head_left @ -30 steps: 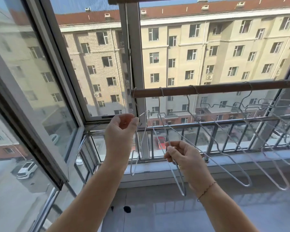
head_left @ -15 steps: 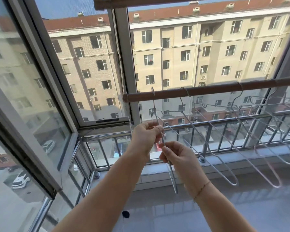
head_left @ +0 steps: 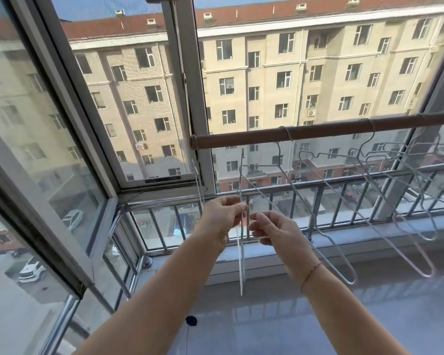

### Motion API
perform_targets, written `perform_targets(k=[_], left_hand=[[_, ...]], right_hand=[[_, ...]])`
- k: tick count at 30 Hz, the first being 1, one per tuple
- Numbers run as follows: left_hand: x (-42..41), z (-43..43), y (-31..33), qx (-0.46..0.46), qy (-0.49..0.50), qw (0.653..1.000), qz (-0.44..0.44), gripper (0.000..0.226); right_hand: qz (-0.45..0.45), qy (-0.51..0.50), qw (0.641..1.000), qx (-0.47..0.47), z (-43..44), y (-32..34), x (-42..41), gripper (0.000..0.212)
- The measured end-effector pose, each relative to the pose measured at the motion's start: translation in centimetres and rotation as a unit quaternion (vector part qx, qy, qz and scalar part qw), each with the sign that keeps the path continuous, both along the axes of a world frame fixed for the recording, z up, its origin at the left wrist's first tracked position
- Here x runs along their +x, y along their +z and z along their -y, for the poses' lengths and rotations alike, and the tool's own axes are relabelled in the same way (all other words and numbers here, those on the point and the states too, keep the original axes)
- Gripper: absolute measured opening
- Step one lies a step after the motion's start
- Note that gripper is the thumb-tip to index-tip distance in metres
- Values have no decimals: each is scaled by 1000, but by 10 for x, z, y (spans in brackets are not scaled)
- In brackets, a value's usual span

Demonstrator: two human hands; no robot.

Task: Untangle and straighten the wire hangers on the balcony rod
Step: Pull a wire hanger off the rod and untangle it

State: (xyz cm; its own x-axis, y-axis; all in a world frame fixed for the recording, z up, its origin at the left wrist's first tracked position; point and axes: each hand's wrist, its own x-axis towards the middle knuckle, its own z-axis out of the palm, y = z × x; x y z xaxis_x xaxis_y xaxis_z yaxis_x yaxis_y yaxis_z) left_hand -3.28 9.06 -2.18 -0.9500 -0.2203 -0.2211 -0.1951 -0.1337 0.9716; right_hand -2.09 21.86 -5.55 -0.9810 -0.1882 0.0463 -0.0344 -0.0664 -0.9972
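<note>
Half a second ago both grips pinched the hanger (head_left: pixel 241 272). Now only the left grip (head_left: pixel 222 219) is clamped on its wire. The right grip (head_left: pixel 274 230) has come off to the right, fingers loosely curled and apart, holding nothing. The hanger hangs edge-on between the grips, below the rod (head_left: pixel 318 133); its hook is hidden there. Other hangers (head_left: pixel 354 279) right of the right grip overlap, the outermost cut off.
</note>
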Motion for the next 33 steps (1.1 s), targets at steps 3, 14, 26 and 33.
perform_targets(k=[3, 14, 26, 33], left_hand=[[13, 6, -19, -23, -16, 999, 23, 19], [46, 40, -58, -138, -128, 979, 82, 22], [46, 35, -75, -282, -4, 959, -29, 9], [54, -5, -68, -119, -47, 991, -44, 10]], right_hand=[[-7, -23, 999, 49, -6, -8, -8, 17], [-49, -7, 979, 199, -7, -38, -17, 13], [-9, 65, 951, 302, -21, -45, 3, 15], [63, 21, 991, 117, -16, -32, 14, 14]])
